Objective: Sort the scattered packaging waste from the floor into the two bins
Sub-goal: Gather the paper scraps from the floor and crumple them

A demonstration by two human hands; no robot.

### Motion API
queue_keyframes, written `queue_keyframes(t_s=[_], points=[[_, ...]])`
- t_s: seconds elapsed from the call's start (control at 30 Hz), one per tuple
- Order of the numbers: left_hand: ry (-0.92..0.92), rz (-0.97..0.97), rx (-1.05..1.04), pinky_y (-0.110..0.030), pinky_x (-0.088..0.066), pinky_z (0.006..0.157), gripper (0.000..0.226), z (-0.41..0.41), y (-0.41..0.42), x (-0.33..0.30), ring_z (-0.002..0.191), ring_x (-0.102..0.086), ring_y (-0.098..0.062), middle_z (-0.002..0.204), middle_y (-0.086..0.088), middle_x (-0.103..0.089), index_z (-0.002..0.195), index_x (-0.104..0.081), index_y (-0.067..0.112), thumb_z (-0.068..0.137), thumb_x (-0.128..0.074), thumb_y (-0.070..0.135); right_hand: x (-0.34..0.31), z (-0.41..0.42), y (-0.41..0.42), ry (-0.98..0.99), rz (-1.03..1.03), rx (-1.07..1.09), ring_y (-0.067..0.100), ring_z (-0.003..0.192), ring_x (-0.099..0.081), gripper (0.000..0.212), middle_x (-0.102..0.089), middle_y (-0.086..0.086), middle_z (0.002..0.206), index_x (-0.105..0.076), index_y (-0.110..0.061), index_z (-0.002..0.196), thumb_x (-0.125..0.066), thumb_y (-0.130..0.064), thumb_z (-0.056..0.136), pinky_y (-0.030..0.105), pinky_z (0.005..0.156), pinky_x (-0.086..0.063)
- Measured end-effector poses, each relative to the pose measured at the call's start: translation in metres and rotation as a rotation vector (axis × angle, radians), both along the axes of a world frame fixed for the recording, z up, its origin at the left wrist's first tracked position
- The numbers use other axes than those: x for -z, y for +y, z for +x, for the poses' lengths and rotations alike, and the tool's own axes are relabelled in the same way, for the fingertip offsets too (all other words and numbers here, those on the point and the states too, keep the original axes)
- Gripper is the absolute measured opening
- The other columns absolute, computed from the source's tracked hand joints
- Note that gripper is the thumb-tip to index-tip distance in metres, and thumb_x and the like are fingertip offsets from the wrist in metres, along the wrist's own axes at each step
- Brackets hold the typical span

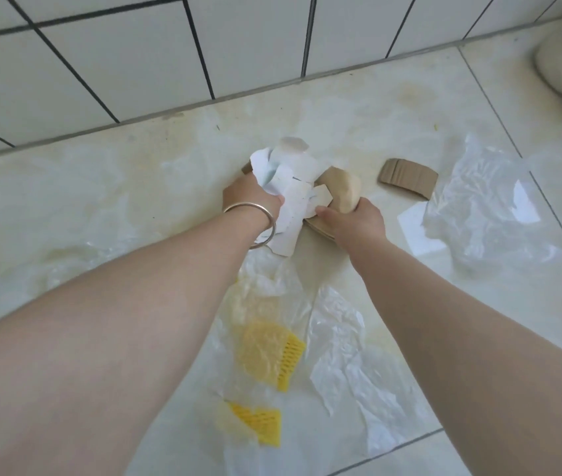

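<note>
Head view: our left hand [250, 199] clutches flattened white paperboard scraps [289, 187], and our right hand [358, 216] grasps brown cardboard pieces [341, 188] on the floor at twelve o'clock. We should gather the corrugated strip [406, 178] at one o'clock next, leaving clear plastic film [485, 207] separate.

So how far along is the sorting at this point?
Early on, and neither bin is in view. In hand: the left hand grips white card pieces, and the right hand holds brown cardboard. Left on the floor: a corrugated cardboard strip, clear plastic bags, yellow foam netting and a white plastic sheet.
</note>
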State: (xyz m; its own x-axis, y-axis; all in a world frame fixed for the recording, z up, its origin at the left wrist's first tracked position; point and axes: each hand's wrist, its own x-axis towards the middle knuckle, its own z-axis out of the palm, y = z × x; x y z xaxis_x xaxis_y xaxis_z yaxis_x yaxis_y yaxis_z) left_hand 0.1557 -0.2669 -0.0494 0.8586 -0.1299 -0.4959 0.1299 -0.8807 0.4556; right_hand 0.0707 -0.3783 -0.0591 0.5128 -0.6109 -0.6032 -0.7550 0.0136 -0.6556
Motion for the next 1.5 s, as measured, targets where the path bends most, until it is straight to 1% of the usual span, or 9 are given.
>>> queue_keyframes(t_s=[0.13, 0.23, 0.47, 0.63, 0.83, 0.97, 1.17, 1.27, 1.5], points=[[0.014, -0.088, -0.043, -0.027, -0.037, 0.072, 0.029, -0.010, -0.001, -0.005, 0.104, -0.058, -0.030, 0.104, -0.009, -0.060, 0.112, -0.055, 0.012, 0.087, -0.054, 0.026, -0.005, -0.015, -0.001, -0.069, 0.051, 0.009, 0.018, 0.087, -0.053, 0.035, -0.057, 0.000, 0.097, -0.056, -0.011, 0.112, -0.067, -0.028, 0.083, 0.023, 0.061, -0.042], [0.040, -0.212, -0.086, -0.026, -0.037, 0.066, 0.017, -0.020, -0.001, -0.009, 0.089, -0.054, -0.027, 0.085, -0.001, -0.052, 0.084, -0.049, 0.014, 0.085, -0.059, 0.027, -0.015, -0.027, -0.006, -0.126, 0.116, 0.097, 0.014, 0.080, -0.054, 0.023, -0.057, -0.004, 0.086, -0.057, -0.013, 0.103, -0.065, -0.025, 0.085, 0.029, 0.074, -0.050], [-0.007, -0.417, -0.146, -0.026, -0.038, 0.078, 0.022, -0.041, -0.010, -0.027, 0.091, -0.050, -0.022, 0.081, 0.004, -0.049, 0.085, -0.047, 0.016, 0.084, -0.063, 0.031, -0.040, -0.052, -0.026, -0.226, 0.174, 0.101, 0.007, 0.075, -0.055, 0.011, -0.058, -0.008, 0.082, -0.056, -0.020, 0.096, -0.062, -0.020, 0.087, 0.024, 0.071, -0.050], [-0.060, -0.494, -0.132, -0.023, -0.036, 0.085, 0.050, -0.042, -0.029, -0.044, 0.115, -0.051, -0.021, 0.124, 0.001, -0.054, 0.129, -0.043, 0.016, 0.085, -0.062, 0.030, -0.051, -0.058, -0.040, -0.292, 0.107, 0.070, 0.003, 0.074, -0.056, 0.008, -0.058, -0.012, 0.081, -0.057, -0.028, 0.081, -0.061, -0.025, 0.088, 0.023, 0.073, -0.049], [-0.020, -0.551, -0.162, -0.024, -0.035, 0.092, 0.073, -0.038, -0.060, -0.042, 0.118, -0.047, -0.020, 0.140, 0.001, -0.040, 0.145, -0.018, 0.024, 0.087, -0.062, 0.023, -0.046, -0.051, -0.074, -0.206, -0.101, -0.084, 0.018, 0.101, -0.060, 0.044, -0.063, -0.002, 0.109, -0.054, -0.020, 0.122, -0.057, -0.044, 0.086, 0.029, 0.079, -0.048], [0.114, -0.529, -0.238, -0.029, -0.039, 0.098, 0.061, -0.042, -0.073, -0.019, 0.123, -0.050, -0.024, 0.138, -0.003, -0.049, 0.140, -0.035, 0.017, 0.086, -0.063, 0.025, -0.035, -0.047, -0.095, -0.100, -0.291, -0.264, 0.025, 0.105, -0.052, 0.029, -0.058, 0.006, 0.106, -0.060, -0.016, 0.102, -0.052, -0.041, 0.089, 0.031, 0.075, -0.043], [0.224, -0.455, -0.301, -0.045, -0.048, 0.097, 0.041, -0.044, -0.080, 0.000, 0.111, -0.057, -0.033, 0.121, -0.009, -0.059, 0.123, -0.051, 0.013, 0.086, -0.064, 0.025, -0.021, -0.029, -0.114, 0.001, -0.449, -0.509, 0.015, 0.140, -0.014, 0.054, -0.029, -0.004, 0.150, -0.046, -0.018, 0.136, -0.050, -0.045, 0.089, 0.031, 0.110, -0.027], [0.245, -0.373, -0.277, -0.037, -0.045, 0.098, 0.047, -0.039, -0.079, 0.006, 0.115, -0.055, -0.031, 0.125, -0.007, -0.056, 0.127, -0.048, 0.011, 0.086, -0.062, 0.029, -0.016, -0.018, -0.119, 0.093, -0.440, -0.590, 0.014, 0.145, -0.005, 0.055, -0.019, -0.004, 0.155, -0.046, -0.017, 0.136, -0.052, -0.043, 0.088, 0.032, 0.112, -0.022], [0.240, -0.212, -0.225, -0.033, -0.042, 0.092, 0.048, -0.037, -0.083, 0.005, 0.117, -0.052, -0.031, 0.130, -0.011, -0.052, 0.128, -0.043, 0.007, 0.090, -0.057, 0.032, -0.008, -0.007, -0.113, 0.166, -0.474, -0.567, 0.027, 0.120, -0.040, 0.043, -0.042, 0.008, 0.129, -0.050, -0.004, 0.118, -0.053, -0.035, 0.089, 0.035, 0.092, -0.039]])
